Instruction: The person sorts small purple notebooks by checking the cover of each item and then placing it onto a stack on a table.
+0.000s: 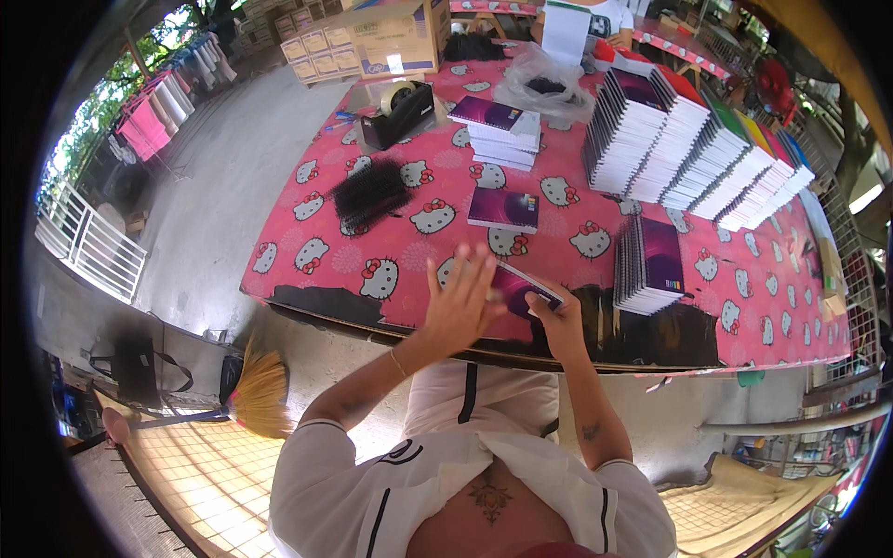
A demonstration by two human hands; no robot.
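My right hand (561, 324) grips a small purple-covered notebook (521, 286) at the table's near edge, its thumb lying on the cover. My left hand (462, 293) is beside the notebook's left side with its fingers stretched out; whether it touches the notebook I cannot tell. Just beyond lies a white-paged purple pad (503, 209), and farther back a stack of similar pads (503, 139). A heap of black spiral binding coils (370, 193) rests to the left. Right of my right hand stands a short pile of spiral-bound purple notebooks (648, 265).
Tall rows of spiral notebooks (693, 153) fill the table's right side. At the back left are a black tape dispenser (400, 116) and a large cardboard box (395, 42). A clear plastic bag (542, 84) holds something black. Across the table is another person (609, 17).
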